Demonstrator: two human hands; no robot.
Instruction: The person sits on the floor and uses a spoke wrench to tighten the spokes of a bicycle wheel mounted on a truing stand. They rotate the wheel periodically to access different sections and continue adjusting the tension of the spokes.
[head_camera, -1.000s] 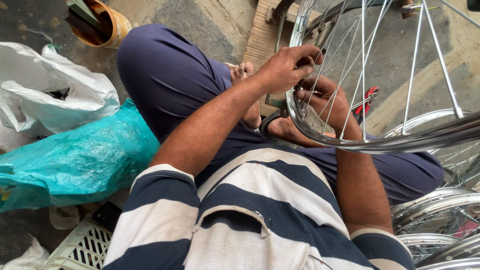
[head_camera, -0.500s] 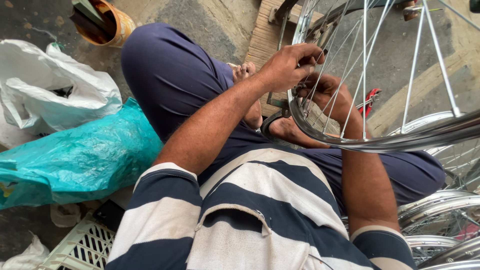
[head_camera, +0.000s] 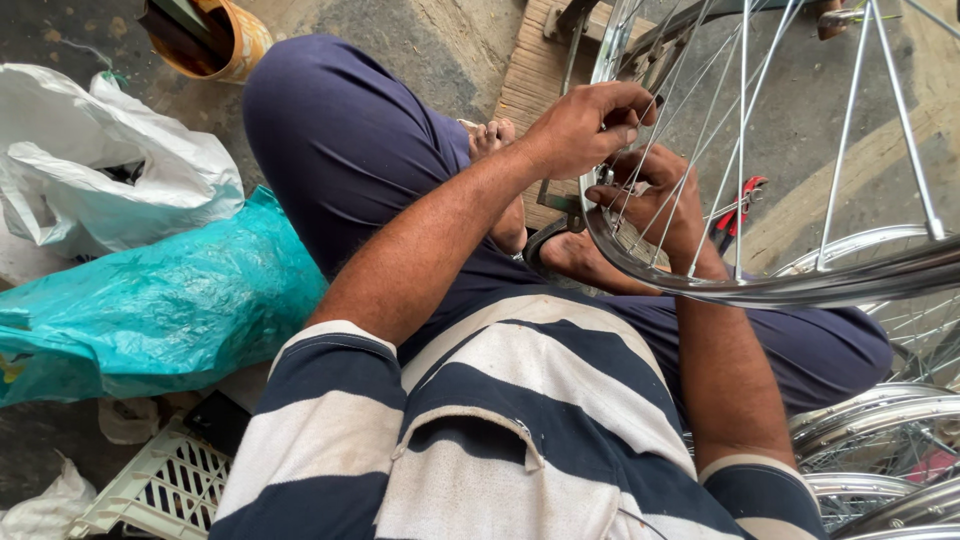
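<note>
Little has moved since the earlier frames: both hands stay at the same stretch of the wheel rim, and only the camera has drifted a touch, bringing the knee and the bags slightly rightward.

From the head camera, the left hand (head_camera: 585, 128) is curled closed over the shiny bicycle wheel rim (head_camera: 760, 288), its fingertips pinched on something small at the rim's inner edge, probably a spoke nipple, though it is too small to tell. The right hand (head_camera: 660, 200) reaches through the spokes (head_camera: 742, 150) from behind, fingers bent and pressed against the inside of the rim just below the left hand. The wheel stands tilted across the person's lap, its near edge over the right thigh and just above a bare foot (head_camera: 580, 260).

On the ground by the left knee lie a teal plastic bag (head_camera: 150, 310) and, touching it, a white plastic bag (head_camera: 110, 170). A yellow bucket (head_camera: 215, 35) sits at the upper left, a white plastic crate (head_camera: 150, 490) at the lower left. More rims (head_camera: 880, 440) are stacked at the lower right, and red-handled pliers (head_camera: 738, 205) lie beyond the spokes.
</note>
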